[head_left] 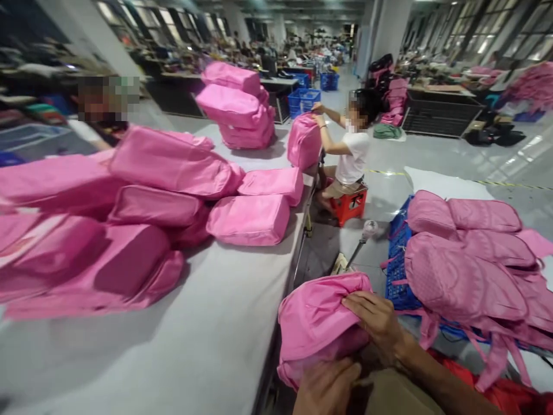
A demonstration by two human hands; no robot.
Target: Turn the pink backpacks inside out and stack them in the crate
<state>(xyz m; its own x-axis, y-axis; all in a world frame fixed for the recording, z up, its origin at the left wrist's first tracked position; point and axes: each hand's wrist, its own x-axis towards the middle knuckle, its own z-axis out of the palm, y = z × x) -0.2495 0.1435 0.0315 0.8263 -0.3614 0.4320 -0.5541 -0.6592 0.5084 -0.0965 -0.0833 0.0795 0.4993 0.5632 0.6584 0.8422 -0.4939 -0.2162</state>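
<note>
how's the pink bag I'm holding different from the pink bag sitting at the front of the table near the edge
The bag in your hands is crumpled and rounded, gripped by your right hand and left hand; the table bag is smooth and boxy, with no hand on it. Yours sits below the table's edge; the other lies flat on top. Both are the same pink fabric.

Both hands are showing bare, with no gloves, rings or watch. The right hand (378, 323) is showing its back, knuckles and fingers, and the bare forearm behind it is running uncovered to the lower frame edge, no sleeve reaching it. The left hand (326, 386) is showing only partly, cut off by the bottom edge, also uncovered.
</note>
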